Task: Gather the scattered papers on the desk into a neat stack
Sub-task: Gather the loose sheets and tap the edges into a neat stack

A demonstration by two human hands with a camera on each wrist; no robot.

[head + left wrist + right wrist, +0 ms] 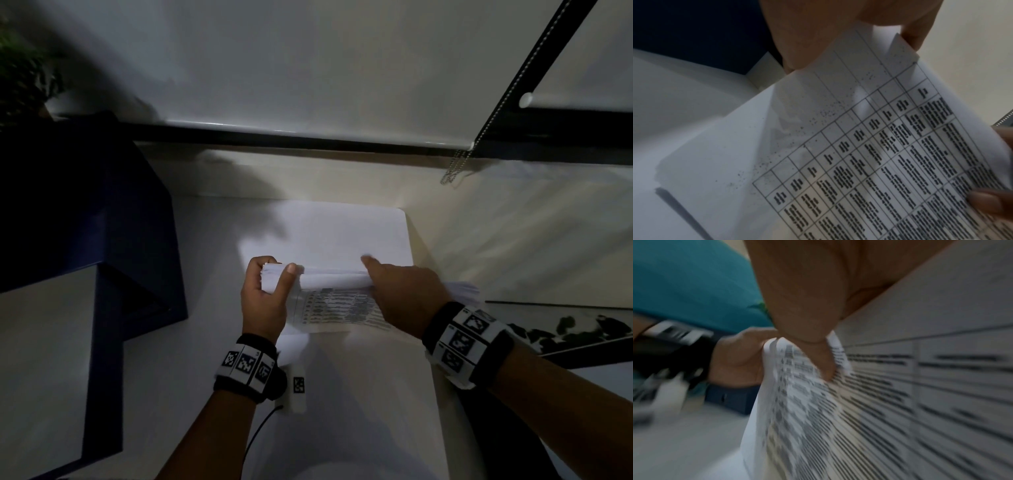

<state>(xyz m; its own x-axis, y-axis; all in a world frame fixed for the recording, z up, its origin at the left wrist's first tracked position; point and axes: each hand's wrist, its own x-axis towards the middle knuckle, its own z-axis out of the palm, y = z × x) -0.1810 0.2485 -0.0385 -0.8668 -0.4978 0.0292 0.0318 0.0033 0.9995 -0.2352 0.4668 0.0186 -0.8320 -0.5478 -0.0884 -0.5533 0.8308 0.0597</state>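
White desk (359, 394), paper stack (329, 277) between both grips: left hand (263, 298) and right hand (407, 294) clasping opposite ends.

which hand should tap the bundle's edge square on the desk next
Left, probably. The left hand already grips the bundle of papers firmly at its end, thumb over the top. The right hand lies along the other end, freer to pat loose edges flush.

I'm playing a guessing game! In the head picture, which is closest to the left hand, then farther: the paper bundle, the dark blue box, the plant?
1. paper bundle, gripped in the left hand.
2. dark blue box, left of it.
3. plant, far top-left corner.
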